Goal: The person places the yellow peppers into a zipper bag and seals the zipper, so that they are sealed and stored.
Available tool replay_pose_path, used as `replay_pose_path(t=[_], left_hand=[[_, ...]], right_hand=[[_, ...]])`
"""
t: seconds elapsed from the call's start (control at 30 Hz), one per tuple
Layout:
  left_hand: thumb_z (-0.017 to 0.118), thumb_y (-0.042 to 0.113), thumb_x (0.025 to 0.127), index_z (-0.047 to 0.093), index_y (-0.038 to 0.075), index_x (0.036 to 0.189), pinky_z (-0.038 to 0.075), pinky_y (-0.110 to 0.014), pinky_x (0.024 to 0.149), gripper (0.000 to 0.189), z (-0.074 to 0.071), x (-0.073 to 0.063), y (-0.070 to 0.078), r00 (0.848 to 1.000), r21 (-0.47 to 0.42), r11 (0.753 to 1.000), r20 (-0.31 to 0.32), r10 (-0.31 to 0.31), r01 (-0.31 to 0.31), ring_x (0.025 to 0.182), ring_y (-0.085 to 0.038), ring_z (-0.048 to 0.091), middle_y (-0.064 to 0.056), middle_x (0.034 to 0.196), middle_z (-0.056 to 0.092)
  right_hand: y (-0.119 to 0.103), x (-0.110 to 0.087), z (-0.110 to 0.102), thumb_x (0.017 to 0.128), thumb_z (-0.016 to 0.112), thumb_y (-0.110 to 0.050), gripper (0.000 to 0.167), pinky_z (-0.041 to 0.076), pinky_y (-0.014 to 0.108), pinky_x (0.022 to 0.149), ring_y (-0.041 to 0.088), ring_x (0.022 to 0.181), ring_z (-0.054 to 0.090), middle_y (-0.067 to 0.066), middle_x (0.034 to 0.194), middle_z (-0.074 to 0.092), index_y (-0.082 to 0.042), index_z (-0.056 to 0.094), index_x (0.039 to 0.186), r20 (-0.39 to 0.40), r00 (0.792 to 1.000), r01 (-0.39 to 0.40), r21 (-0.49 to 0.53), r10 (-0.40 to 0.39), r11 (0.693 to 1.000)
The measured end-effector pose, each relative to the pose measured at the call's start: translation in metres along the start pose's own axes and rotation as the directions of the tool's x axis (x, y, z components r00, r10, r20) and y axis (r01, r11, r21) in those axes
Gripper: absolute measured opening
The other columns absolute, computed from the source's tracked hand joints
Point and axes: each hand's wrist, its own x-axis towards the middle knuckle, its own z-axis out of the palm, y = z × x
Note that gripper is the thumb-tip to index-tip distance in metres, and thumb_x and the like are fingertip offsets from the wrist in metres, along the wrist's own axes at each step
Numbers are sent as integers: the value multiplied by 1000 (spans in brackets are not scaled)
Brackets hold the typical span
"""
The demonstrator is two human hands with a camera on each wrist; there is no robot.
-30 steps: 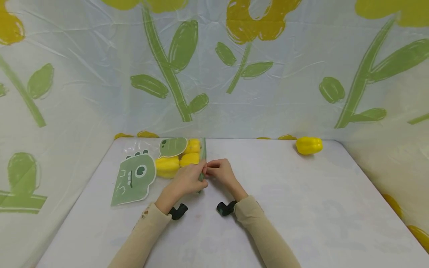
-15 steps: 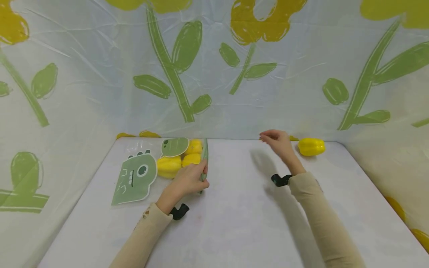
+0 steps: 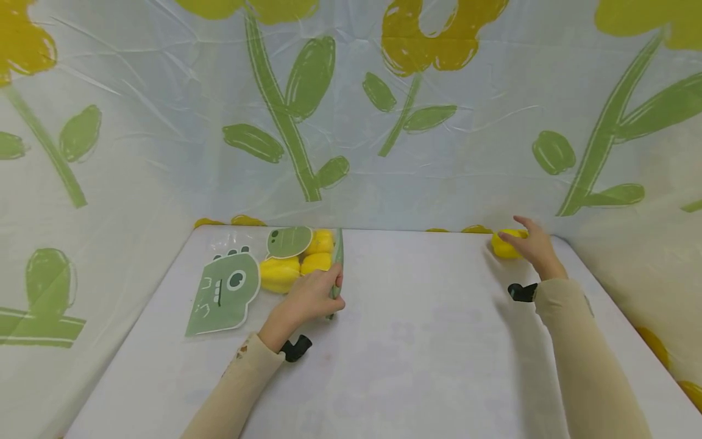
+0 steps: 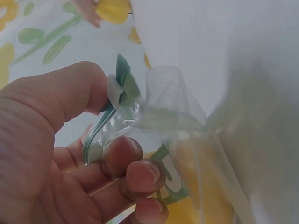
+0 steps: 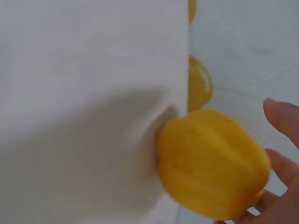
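Note:
On the left of the table lies a clear zip bag with a green dinosaur print and several yellow bell peppers inside. My left hand holds its green-edged opening; in the left wrist view the thumb and curled fingers pinch the green zip strip. At the back right, a loose yellow bell pepper lies on the table. My right hand reaches over it with thumb and fingers spread. In the right wrist view, the fingers are right at the side of the ribbed pepper.
The white table ends at the back against a hanging cloth printed with flowers. More of this cloth stands along the left and right sides. A black wrist mount sits below my left sleeve, another beside my right.
My right hand has let go of the bag's edge and moved right to the loose bell pepper, its fingers spreading. The left hand keeps its hold on the bag.

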Motion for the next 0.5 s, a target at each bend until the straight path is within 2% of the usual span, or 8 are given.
replay_pose_path(t=[0.13, 0.3, 0.5], left_hand=[[69, 15, 77, 46, 17, 93, 33, -28, 50, 28, 0, 0, 0, 1000, -2, 1000, -7, 5, -5, 52, -12, 42, 4, 60, 44], [69, 15, 77, 46, 16, 92, 32, -28, 50, 28, 0, 0, -1, 1000, -1, 1000, -17, 16, -16, 51, -12, 41, 4, 60, 43], [70, 15, 78, 45, 17, 92, 32, -28, 50, 28, 0, 0, -1, 1000, -6, 1000, -9, 5, -5, 51, -11, 41, 4, 60, 43]], right_hand=[[9, 1, 5, 97, 58, -27, 68, 20, 68, 107, 61, 133, 21, 45, 146, 19, 12, 30, 146, 35, 999, 30, -62, -28, 998], [12, -2, 9, 92, 63, -16, 63, 23, 70, 103, 61, 124, 27, 47, 137, 25, 11, 35, 142, -8, 1000, 22, -93, -23, 995], [14, -4, 9, 92, 62, -13, 59, 27, 68, 101, 57, 120, 35, 45, 138, 34, 9, 38, 141, -58, 998, 5, -70, -9, 998]])
